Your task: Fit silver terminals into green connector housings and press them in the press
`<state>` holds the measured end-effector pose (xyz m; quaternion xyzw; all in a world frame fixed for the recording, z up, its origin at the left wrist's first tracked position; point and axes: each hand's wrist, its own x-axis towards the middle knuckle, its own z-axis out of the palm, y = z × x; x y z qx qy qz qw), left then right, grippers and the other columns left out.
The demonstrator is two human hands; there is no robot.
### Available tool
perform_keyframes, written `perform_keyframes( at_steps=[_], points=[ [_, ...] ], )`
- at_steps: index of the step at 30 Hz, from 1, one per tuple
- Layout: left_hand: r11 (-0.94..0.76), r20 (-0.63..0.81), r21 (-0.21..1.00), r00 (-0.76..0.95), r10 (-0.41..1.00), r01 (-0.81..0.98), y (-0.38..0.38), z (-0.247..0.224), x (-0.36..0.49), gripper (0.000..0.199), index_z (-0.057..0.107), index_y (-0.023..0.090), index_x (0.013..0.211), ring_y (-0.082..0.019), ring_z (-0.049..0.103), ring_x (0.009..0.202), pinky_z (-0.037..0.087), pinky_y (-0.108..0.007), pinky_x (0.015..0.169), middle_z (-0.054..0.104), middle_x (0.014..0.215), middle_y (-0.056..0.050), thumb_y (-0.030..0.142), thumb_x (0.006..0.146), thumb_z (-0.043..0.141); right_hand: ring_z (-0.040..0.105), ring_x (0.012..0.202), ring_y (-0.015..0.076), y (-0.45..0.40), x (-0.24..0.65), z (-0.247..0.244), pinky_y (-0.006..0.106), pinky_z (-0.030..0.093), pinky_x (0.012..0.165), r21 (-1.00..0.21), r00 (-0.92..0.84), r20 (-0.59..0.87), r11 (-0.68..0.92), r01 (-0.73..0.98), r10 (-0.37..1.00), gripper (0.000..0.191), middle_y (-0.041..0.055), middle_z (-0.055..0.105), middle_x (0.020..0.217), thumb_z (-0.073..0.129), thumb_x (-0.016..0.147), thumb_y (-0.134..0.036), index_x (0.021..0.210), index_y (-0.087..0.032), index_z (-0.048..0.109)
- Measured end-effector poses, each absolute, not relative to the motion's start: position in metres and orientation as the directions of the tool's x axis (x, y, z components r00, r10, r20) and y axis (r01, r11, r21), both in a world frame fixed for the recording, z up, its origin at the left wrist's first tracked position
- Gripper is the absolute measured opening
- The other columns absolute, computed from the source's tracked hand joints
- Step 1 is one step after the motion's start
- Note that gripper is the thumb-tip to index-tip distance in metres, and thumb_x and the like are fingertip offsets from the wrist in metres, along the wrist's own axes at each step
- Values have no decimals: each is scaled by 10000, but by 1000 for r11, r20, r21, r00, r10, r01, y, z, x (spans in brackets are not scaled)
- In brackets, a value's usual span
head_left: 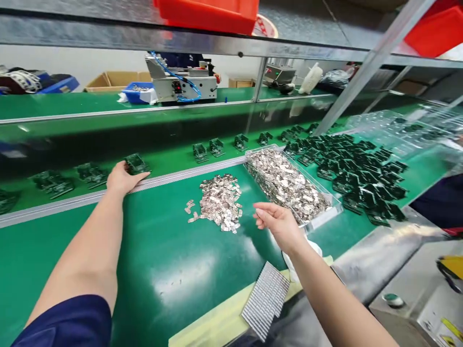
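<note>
My left hand (123,179) reaches over the metal rail to the green belt, its fingers wrapped round a dark green part (136,164). My right hand (277,222) is raised above the mat, thumb and fingertips pinched together; anything between them is too small to make out. Left of it lies a loose pile of small silvery metal pieces (220,202). Behind it stands a clear tray (331,210) filled with similar metal pieces. Below my hands, a ribbed silver block (265,301) rests at the front edge of the green mat (162,270).
Several dark green parts (91,174) stand along the belt. A large heap of them (358,173) covers the right of the table, with clear plastic trays (405,125) behind. A slanted metal post (372,67) and a shelf with red bins (210,14) rise overhead.
</note>
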<state>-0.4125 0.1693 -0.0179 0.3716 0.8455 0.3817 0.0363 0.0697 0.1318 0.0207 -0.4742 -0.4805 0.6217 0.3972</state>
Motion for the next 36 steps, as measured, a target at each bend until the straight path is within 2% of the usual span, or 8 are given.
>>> perform_keyframes(
  at_steps=[5,9,10,13,16,21,29,36],
  points=[
    [252,289,849,-809,512,464,148,-10,-360,713,399,168,1113,-203,600,995,515,-454,950,508,1167,-43,249,580,866,659,647,166,92,78,34,247,506,551,-961,-218,-176,-215,-172,960,374,68,715,733,833,637,-473,786,-165,683],
    [40,258,929,-723,640,367,112,-15,-269,588,389,237,1025,-120,650,791,589,-297,767,595,954,38,321,641,826,564,559,109,60,90,30,230,476,532,-985,-75,-55,-67,-160,996,267,19,671,708,799,717,-416,771,-176,696],
    [8,208,952,-666,716,307,101,-16,-240,574,405,239,1002,-122,659,716,597,-287,699,616,873,44,341,628,830,538,542,102,52,94,27,228,467,529,-986,-45,-40,-46,-157,998,245,12,659,691,788,739,-403,774,-178,696],
    [28,-63,992,-280,958,-127,61,-14,-152,552,443,241,988,-108,645,572,606,-299,628,638,792,42,348,621,841,556,592,122,27,108,16,246,476,576,-985,1,-39,-38,-169,999,198,25,664,721,742,808,-375,816,-184,693],
    [113,-105,941,40,994,-321,25,-8,-86,537,466,244,1068,-143,700,722,627,-337,723,667,942,-9,303,675,827,593,711,149,2,123,10,266,491,684,-989,57,-28,-19,-145,998,144,27,662,776,717,840,-341,845,-199,696],
    [73,7,943,237,971,-324,-4,-3,-44,496,517,270,1200,-138,685,858,596,-240,768,656,1002,-26,230,770,761,595,1041,226,-26,129,12,342,468,907,-998,147,45,51,-39,988,127,75,646,1070,693,844,-317,793,-202,672],
    [15,50,960,220,974,-281,-14,-6,-33,449,563,307,1189,-108,657,834,555,-173,745,654,952,-2,187,791,733,522,1197,257,-32,115,5,429,378,1046,-975,129,178,157,155,976,51,108,570,1217,633,858,-245,823,-212,650],
    [-9,76,963,239,968,-270,-18,-4,-34,411,568,313,1171,-112,645,838,546,-189,766,651,977,-6,194,806,714,527,1184,270,-32,112,6,431,418,1009,-948,106,202,167,272,974,52,112,567,1211,633,837,-232,790,-213,623]
  ],
)
